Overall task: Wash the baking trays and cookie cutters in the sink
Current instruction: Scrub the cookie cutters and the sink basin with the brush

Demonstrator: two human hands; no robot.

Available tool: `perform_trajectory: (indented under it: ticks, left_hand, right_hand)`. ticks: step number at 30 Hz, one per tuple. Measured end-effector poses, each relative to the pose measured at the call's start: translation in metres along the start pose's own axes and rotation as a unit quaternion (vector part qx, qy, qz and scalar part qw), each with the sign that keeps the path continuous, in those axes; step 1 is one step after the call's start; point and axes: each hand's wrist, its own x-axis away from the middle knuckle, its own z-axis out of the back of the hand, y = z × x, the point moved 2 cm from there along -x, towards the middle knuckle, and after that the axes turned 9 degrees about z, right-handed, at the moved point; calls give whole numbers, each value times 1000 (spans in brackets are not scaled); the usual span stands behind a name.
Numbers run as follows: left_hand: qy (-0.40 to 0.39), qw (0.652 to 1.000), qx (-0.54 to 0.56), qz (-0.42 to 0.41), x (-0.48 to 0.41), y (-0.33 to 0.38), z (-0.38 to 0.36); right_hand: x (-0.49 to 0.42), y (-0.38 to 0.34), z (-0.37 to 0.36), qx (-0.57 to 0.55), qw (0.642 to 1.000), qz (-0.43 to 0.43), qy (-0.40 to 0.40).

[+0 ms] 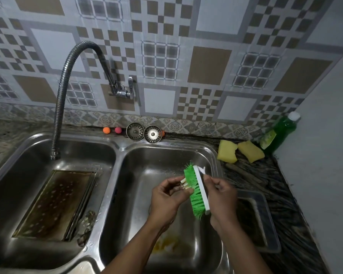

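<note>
Over the right basin (147,161) of the steel double sink, my left hand (166,198) grips a small pale cookie cutter (183,183), which presses into the green bristles of a scrubbing brush (195,192). My right hand (223,196) holds that brush by its white back. A stained baking tray (53,202) lies in the left basin, with several small cutters (85,224) piled by its right edge. Yellowish pieces (166,244) rest on the right basin's floor under my arms. Another tray (253,220) sits on the counter to the right.
A flexible steel tap (67,86) hangs over the left basin. Two sink strainers (144,132) and small coloured balls (112,130) stand on the back ledge. Two yellow sponges (240,151) and a green dish-soap bottle (277,133) are on the dark counter at the right.
</note>
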Motion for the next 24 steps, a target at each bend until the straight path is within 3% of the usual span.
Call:
perform_trajectory:
  ticks: [4,7,10,12,15,18,24]
  left_hand:
    - [-8,992,107,73,2,-1,0]
    - [-57,979,143,137,2,-2,1]
    - [-90,969,138,182,5,-4,2]
    - [-94,966,143,196,6,-7,1]
    - [-71,975,120,171,2,-9,-3]
    - [-30,987,91,126,3,-9,-5]
    - [4,999,-42,31,11,-6,4]
  right_hand:
    - [-2,8,5,-14,999,-30,20]
    - [-2,2,11,52,995,77,-38]
    - [-2,-4,15,184,957,189,-119]
    - [-2,-7,13,233,938,225,-121]
    - [-2,-7,4,252,932,257,-51]
    - [0,-5,-4,234,945,227,-1]
    - [5,10,-2,226,955,194,-9]
